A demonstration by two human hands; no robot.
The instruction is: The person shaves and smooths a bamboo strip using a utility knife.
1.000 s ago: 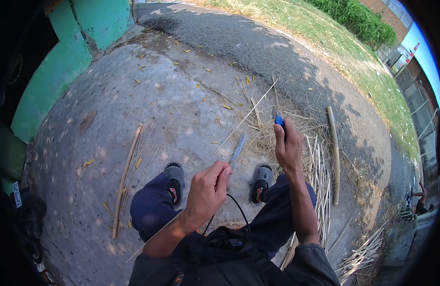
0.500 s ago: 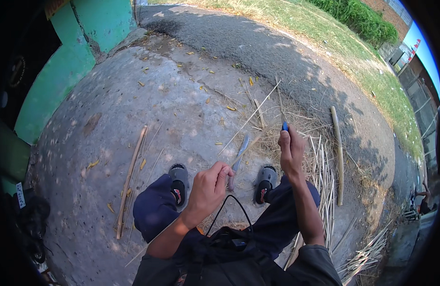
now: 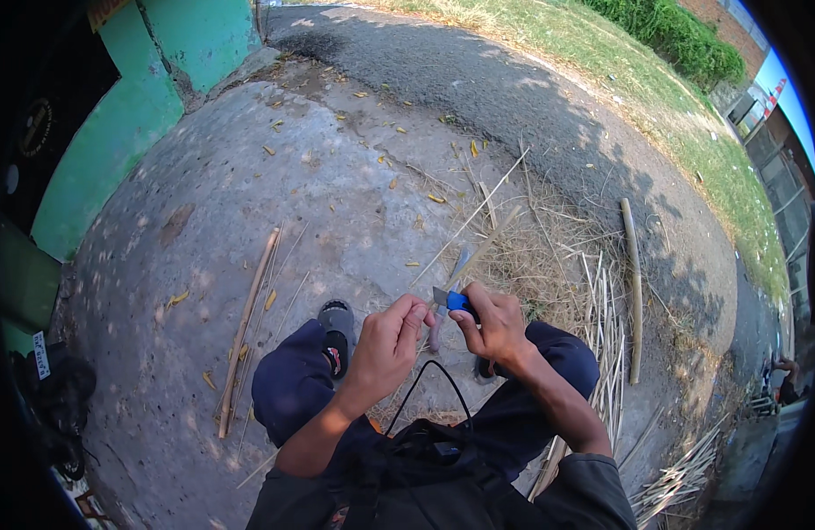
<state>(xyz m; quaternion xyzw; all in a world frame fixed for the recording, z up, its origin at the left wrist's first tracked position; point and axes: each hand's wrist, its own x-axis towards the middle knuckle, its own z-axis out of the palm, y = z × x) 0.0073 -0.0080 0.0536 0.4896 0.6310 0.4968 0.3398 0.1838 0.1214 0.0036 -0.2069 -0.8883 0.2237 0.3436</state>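
Note:
My right hand (image 3: 494, 325) is closed round a box cutter (image 3: 459, 302) with a blue body. Its short grey blade points left, close to the fingertips of my left hand (image 3: 385, 340). The left hand pinches a thin bamboo strip (image 3: 491, 247), which slants up and away to the right past the blade. Whether the blade touches the strip I cannot tell. Beneath both hands a large knife (image 3: 461, 263) lies on the ground between my feet, its handle partly hidden by my fingers.
Split bamboo strips (image 3: 606, 353) lie beside my right leg, next to a pile of shavings (image 3: 540, 238). A bamboo pole (image 3: 631, 291) is farther right; a thinner stick (image 3: 247, 340) lies left. Another bundle of strips (image 3: 681, 477) rests at lower right. A green wall (image 3: 107, 168) stands left.
My right hand has come down and left with the box cutter, from out along the strip to beside my left hand. The left hand has hardly moved.

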